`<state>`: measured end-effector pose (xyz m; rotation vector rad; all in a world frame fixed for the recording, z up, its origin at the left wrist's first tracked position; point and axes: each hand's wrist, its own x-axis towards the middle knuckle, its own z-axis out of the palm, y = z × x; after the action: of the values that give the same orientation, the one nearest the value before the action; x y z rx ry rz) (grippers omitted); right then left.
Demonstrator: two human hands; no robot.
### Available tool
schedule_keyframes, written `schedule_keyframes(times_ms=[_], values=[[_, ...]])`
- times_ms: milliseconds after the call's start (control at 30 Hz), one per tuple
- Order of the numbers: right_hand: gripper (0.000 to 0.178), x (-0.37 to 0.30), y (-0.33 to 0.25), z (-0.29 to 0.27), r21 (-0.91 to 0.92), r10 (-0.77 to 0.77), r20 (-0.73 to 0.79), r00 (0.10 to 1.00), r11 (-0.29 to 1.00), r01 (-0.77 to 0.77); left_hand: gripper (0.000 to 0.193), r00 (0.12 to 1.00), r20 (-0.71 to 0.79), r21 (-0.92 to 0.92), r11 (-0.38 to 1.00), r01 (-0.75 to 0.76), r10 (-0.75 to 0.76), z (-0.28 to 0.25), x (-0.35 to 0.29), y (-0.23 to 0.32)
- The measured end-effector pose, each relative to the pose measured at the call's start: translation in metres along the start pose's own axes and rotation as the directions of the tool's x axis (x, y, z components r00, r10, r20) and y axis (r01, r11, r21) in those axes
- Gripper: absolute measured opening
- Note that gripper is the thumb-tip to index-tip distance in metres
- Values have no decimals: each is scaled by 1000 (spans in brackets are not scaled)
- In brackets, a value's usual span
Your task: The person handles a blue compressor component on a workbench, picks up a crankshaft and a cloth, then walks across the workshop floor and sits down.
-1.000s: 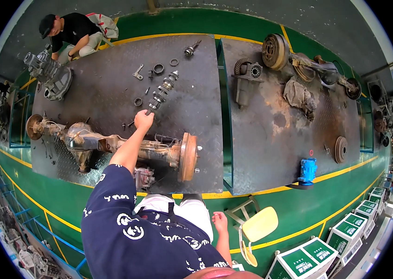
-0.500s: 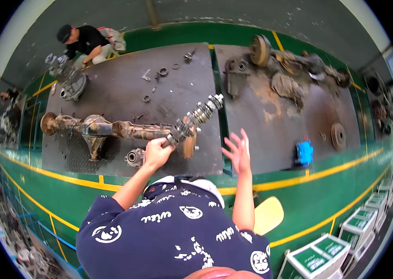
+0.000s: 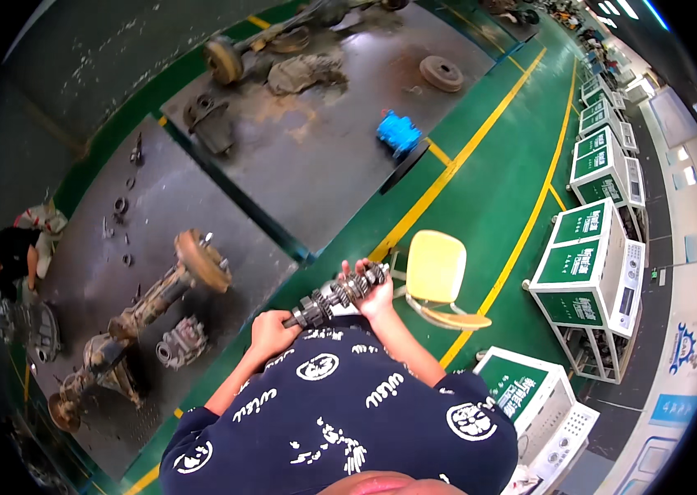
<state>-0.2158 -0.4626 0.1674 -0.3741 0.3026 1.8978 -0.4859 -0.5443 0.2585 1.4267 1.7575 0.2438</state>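
Note:
A metal gear shaft (image 3: 328,302), stacked with several toothed gears, is held level in front of my body. Its plain left end sits in the closed fingers of my left hand (image 3: 273,333). Under and around the other end wraps my right hand (image 3: 376,297), its fingertips showing beyond the gears. Left of my hands, on the dark metal table (image 3: 237,216), lie a rusty axle (image 3: 130,318) with a hub at its end and a small grey cast housing (image 3: 182,341).
A yellow chair (image 3: 437,268) stands just beyond my right hand. A second metal table (image 3: 282,169) carries a blue unit (image 3: 399,132), a round disc (image 3: 441,73) and another axle. White-framed green cabinets (image 3: 583,260) line the right. A person (image 3: 14,260) crouches at far left.
My view has swung right, away from the tables. The gear shaft has come in close to my body and tipped level. My right hand, open before, has taken hold of its far end.

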Motion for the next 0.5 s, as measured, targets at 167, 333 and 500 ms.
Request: schedule_keyframes(times_ms=[167,333,500], values=[[56,34,-105,-3,-7,-60,44,997,998,60,29,997,51,38,997,-65,63,31,76,87],[54,76,-222,40,-6,-153,69,986,988,154,30,992,62,24,994,-111,109,49,140,197],[56,76,-277,108,-122,-143,101,985,980,155,26,987,133,-40,996,-84,89,52,181,249]])
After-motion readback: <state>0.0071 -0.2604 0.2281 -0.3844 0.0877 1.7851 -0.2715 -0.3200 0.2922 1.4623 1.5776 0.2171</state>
